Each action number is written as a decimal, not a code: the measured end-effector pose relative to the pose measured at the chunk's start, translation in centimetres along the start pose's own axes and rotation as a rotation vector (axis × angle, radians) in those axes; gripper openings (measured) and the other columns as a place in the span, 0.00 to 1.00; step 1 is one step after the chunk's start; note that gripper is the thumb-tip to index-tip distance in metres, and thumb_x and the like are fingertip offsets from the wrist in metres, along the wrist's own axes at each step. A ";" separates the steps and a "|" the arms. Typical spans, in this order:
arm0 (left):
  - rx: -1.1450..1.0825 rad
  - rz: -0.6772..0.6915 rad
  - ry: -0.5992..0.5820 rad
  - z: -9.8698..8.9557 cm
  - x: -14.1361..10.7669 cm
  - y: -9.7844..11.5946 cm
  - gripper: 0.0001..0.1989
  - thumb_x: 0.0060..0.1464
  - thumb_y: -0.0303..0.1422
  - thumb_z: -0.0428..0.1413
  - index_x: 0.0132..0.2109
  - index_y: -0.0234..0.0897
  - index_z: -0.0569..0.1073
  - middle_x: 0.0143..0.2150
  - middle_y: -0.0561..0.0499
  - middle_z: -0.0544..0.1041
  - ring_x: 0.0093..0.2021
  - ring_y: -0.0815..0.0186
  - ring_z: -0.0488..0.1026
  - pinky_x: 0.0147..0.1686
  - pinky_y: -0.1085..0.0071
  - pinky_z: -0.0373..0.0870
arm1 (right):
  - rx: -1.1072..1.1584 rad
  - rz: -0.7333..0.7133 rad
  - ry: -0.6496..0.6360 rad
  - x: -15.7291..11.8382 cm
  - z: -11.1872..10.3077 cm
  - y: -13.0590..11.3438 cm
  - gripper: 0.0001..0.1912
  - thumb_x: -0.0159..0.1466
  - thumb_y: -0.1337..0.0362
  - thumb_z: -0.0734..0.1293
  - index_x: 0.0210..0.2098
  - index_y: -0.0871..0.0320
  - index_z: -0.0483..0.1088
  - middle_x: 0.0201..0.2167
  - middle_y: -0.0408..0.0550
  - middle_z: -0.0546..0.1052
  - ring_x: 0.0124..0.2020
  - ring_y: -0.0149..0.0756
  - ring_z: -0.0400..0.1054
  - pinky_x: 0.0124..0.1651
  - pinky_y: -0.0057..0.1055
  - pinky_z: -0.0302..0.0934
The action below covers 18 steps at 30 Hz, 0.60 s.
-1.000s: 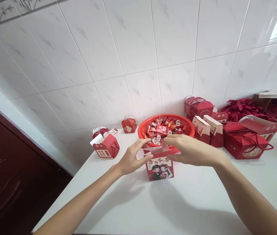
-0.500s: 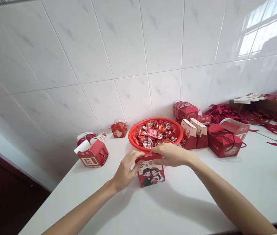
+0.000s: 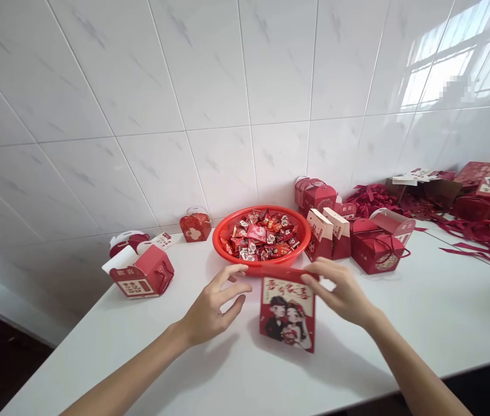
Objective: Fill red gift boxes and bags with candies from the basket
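Observation:
A red paper candy box (image 3: 288,315) with a cartoon bride and groom on its front hangs tilted from my right hand (image 3: 340,289). The thumb and fingers of that hand pinch its top right edge. My left hand (image 3: 214,306) is to the left of the box, apart from it, with fingers spread and nothing between them. Just behind the box stands a red plastic basket (image 3: 219,241) holding many wrapped candies (image 3: 257,233). The back of the box is hidden.
An open red box (image 3: 143,274) sits at the left, with a small box (image 3: 195,226) behind it. Right of the basket stand cream-topped boxes (image 3: 319,234) and a handled red box (image 3: 377,248). Red ribbons (image 3: 375,199) lie farther right. A white tiled wall (image 3: 279,156) closes off the back.
My left hand has let go of the box and drawn left, its fingers opening. My right hand has moved right with the box, which now tilts. The view has turned slightly to the right.

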<state>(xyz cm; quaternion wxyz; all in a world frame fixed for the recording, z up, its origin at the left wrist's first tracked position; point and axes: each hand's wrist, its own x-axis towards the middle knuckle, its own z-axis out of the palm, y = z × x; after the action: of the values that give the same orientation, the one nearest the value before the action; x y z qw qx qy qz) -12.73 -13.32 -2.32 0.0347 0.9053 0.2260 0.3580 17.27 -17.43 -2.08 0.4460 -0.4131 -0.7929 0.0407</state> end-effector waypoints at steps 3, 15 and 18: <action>0.003 -0.052 -0.003 0.0 -0.4 -0.6 0.11 0.62 0.22 0.51 0.44 0.39 0.77 0.57 0.43 0.70 0.51 0.63 0.74 0.49 0.67 0.75 | -0.098 0.261 0.247 -2.6 -4.0 1.4 0.13 0.68 0.55 0.64 0.33 0.56 0.74 0.23 0.44 0.76 0.21 0.31 0.64 0.24 0.27 0.58; -0.062 -0.102 -0.150 0.1 -0.2 -0.2 0.13 0.63 0.23 0.49 0.40 0.38 0.77 0.55 0.41 0.73 0.41 0.66 0.76 0.40 0.70 0.76 | -0.502 0.564 0.548 -3.3 -5.6 7.9 0.23 0.63 0.45 0.57 0.30 0.57 0.71 0.22 0.51 0.73 0.23 0.40 0.66 0.32 0.36 0.60; -0.060 -0.105 -0.158 -0.3 -0.3 -0.1 0.13 0.63 0.23 0.49 0.40 0.38 0.77 0.55 0.41 0.73 0.39 0.66 0.76 0.38 0.70 0.75 | -0.532 0.580 0.609 -3.4 -5.0 8.7 0.23 0.64 0.46 0.57 0.31 0.57 0.71 0.24 0.52 0.74 0.25 0.42 0.66 0.33 0.37 0.60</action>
<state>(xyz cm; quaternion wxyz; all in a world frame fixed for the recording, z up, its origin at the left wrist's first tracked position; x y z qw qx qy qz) -13.20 -13.36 -2.29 0.0981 0.9163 0.2587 0.2896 27.26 -15.61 -5.11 0.5068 -0.7092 -0.4621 -0.1631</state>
